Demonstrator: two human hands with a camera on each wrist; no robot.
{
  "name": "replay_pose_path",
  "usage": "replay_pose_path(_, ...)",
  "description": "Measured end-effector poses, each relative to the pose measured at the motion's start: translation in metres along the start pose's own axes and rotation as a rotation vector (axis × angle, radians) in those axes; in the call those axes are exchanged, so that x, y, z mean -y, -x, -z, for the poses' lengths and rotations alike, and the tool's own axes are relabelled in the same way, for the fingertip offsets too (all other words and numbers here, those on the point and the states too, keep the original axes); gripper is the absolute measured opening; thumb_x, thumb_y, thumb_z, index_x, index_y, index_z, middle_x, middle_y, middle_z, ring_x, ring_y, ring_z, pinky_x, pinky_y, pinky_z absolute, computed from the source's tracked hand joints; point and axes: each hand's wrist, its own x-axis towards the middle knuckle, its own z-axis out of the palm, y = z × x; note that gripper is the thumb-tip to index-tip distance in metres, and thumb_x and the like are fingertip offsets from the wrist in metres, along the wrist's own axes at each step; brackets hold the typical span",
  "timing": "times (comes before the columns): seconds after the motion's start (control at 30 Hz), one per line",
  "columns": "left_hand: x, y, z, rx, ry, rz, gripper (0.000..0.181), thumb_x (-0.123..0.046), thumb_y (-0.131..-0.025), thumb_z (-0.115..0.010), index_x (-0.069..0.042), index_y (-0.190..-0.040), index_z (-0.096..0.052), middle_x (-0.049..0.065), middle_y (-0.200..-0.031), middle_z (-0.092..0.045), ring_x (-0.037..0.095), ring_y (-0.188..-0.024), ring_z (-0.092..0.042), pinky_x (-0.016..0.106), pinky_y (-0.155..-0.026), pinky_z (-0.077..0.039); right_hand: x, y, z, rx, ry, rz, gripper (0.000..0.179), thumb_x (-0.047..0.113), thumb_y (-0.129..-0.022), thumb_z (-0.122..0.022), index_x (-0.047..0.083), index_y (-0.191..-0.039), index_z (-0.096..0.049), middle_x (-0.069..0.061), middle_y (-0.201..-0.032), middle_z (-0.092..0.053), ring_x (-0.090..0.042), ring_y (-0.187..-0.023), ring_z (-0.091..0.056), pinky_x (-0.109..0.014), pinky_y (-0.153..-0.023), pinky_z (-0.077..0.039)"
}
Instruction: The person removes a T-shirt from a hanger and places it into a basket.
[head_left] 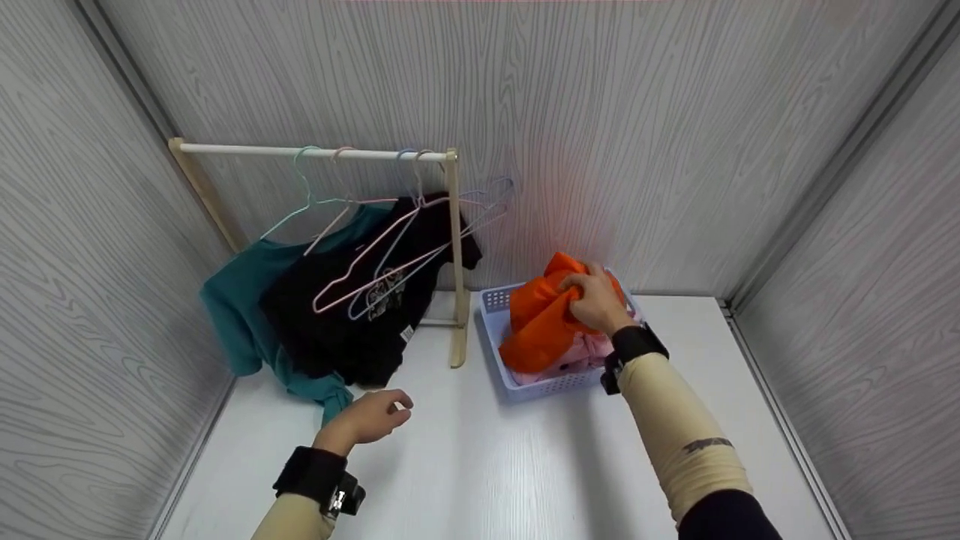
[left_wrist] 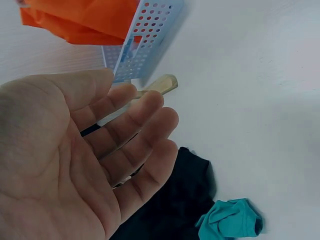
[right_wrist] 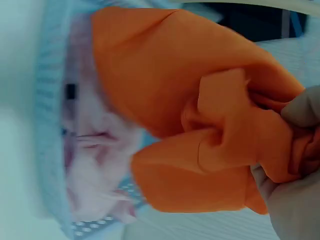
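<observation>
An orange garment [head_left: 541,322] is pinched in my right hand [head_left: 598,300] over the light blue basket [head_left: 491,322]; its folds hang down in the right wrist view, where the orange cloth [right_wrist: 150,65] fills the middle. Beneath it in the basket lies a pink garment [right_wrist: 100,165]. My left hand [head_left: 371,416] hovers over the white table in front of the hanging clothes, palm turned up toward its wrist camera, fingers loosely bent with nothing in them. Near that hand are a teal garment [head_left: 232,300] and a black T-shirt [head_left: 337,315] on the rack.
A small clothes rack [head_left: 247,150] with a white bar and wooden posts stands at the back left. Several thin hangers hang from it, including a pink hanger [head_left: 352,266] on the near side. Grey wood-grain walls [head_left: 675,150] enclose the table.
</observation>
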Motion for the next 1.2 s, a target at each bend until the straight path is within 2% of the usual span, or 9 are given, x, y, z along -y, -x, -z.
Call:
replay_pose_path(0.13, -0.001, 0.001, -0.005, 0.014, -0.005, -0.013, 0.021, -0.019, -0.097, -0.057, -0.008, -0.113, -0.065, 0.009, -0.094, -0.068, 0.018, -0.079, -0.064, 0.038, -0.07, -0.052, -0.024, 0.019, -0.017, -0.049, 0.034, 0.022, 0.041, -0.009, -0.074, -0.054, 0.003, -0.11, -0.069, -0.022, -0.152, -0.034, -0.046, -0.138, -0.034, -0.055, -0.114, -0.029)
replay_pose_path(0.2, -0.001, 0.001, -0.006, 0.018, -0.002, -0.019, 0.021, -0.019, -0.097, -0.057, -0.008, -0.112, -0.065, 0.009, -0.094, -0.068, 0.018, -0.08, -0.065, 0.038, -0.07, -0.052, -0.033, 0.028, -0.021, -0.095, 0.058, 0.012, 0.045, -0.011, -0.072, -0.054, 0.002, -0.112, -0.067, -0.025, -0.148, -0.037, -0.048, -0.134, -0.038, -0.056, -0.111, -0.033)
replay_pose_path(0.33, -0.003, 0.002, -0.008, 0.026, -0.007, -0.028, 0.021, -0.019, -0.097, -0.057, -0.008, -0.113, -0.065, 0.009, -0.093, -0.068, 0.018, -0.079, -0.065, 0.037, -0.069, -0.051, -0.042, 0.045, -0.023, -0.092, 0.114, -0.097, 0.041, -0.009, -0.075, -0.054, 0.002, -0.113, -0.065, -0.026, -0.133, -0.047, -0.046, -0.124, -0.047, -0.056, -0.101, -0.042)
replay_pose_path(0.43, -0.005, 0.001, -0.008, 0.038, -0.015, -0.018, 0.021, -0.02, -0.098, -0.056, -0.01, -0.114, -0.065, 0.009, -0.095, -0.069, 0.018, -0.08, -0.065, 0.038, -0.071, -0.052, -0.046, 0.059, -0.022, -0.003, 0.144, -0.142, 0.038, -0.007, -0.079, -0.053, 0.001, -0.113, -0.066, -0.025, -0.122, -0.055, -0.042, -0.116, -0.052, -0.054, -0.096, -0.045)
replay_pose_path(0.7, -0.015, -0.005, 0.006, 0.057, -0.035, -0.007, 0.025, -0.023, -0.099, -0.054, -0.009, -0.118, -0.064, 0.013, -0.104, -0.069, 0.021, -0.087, -0.066, 0.042, -0.078, -0.054, -0.049, 0.096, -0.021, 0.282, 0.133, -0.108, 0.035, -0.004, -0.083, -0.058, -0.004, -0.117, -0.065, -0.022, -0.118, -0.066, -0.039, -0.115, -0.059, -0.053, -0.099, -0.046)
replay_pose_path(0.83, -0.016, -0.006, 0.023, 0.055, -0.06, -0.026, 0.027, -0.022, -0.1, -0.053, -0.007, -0.12, -0.062, 0.015, -0.108, -0.067, 0.022, -0.088, -0.066, 0.042, -0.078, -0.053, -0.045, 0.113, -0.022, 0.411, 0.129, -0.12, 0.031, 0.001, -0.085, -0.065, -0.002, -0.115, -0.066, -0.021, -0.114, -0.066, -0.038, -0.11, -0.06, -0.053, -0.097, -0.047)
replay_pose_path(0.93, -0.015, -0.002, 0.044, 0.058, -0.067, -0.021, 0.03, -0.022, -0.101, -0.051, -0.006, -0.124, -0.06, 0.016, -0.113, -0.065, 0.023, -0.092, -0.065, 0.042, -0.081, -0.053, -0.041, 0.123, -0.024, 0.488, 0.113, -0.161, 0.032, 0.004, -0.086, -0.068, 0.0, -0.118, -0.065, -0.021, -0.115, -0.065, -0.037, -0.109, -0.06, -0.051, -0.093, -0.05)
replay_pose_path(1.13, -0.007, 0.019, 0.108, 0.018, -0.143, 0.007, 0.037, -0.024, -0.102, -0.047, -0.001, -0.129, -0.056, 0.022, -0.123, -0.06, 0.029, -0.1, -0.06, 0.048, -0.089, -0.05, -0.035, 0.14, -0.027, 0.579, 0.031, -0.322, 0.04, 0.01, -0.089, -0.068, 0.003, -0.127, -0.059, -0.024, -0.126, -0.06, -0.033, -0.101, -0.064, -0.046, -0.079, -0.057)
replay_pose_path(1.2, -0.002, 0.028, 0.129, 0.0, -0.185, 0.024, 0.038, -0.024, -0.102, -0.047, 0.002, -0.128, -0.055, 0.026, -0.125, -0.058, 0.033, -0.101, -0.058, 0.05, -0.089, -0.049, -0.034, 0.146, -0.029, 0.583, 0.012, -0.338, 0.04, 0.009, -0.089, -0.068, 0.003, -0.127, -0.059, -0.025, -0.126, -0.059, -0.031, -0.095, -0.065, -0.045, -0.076, -0.058)
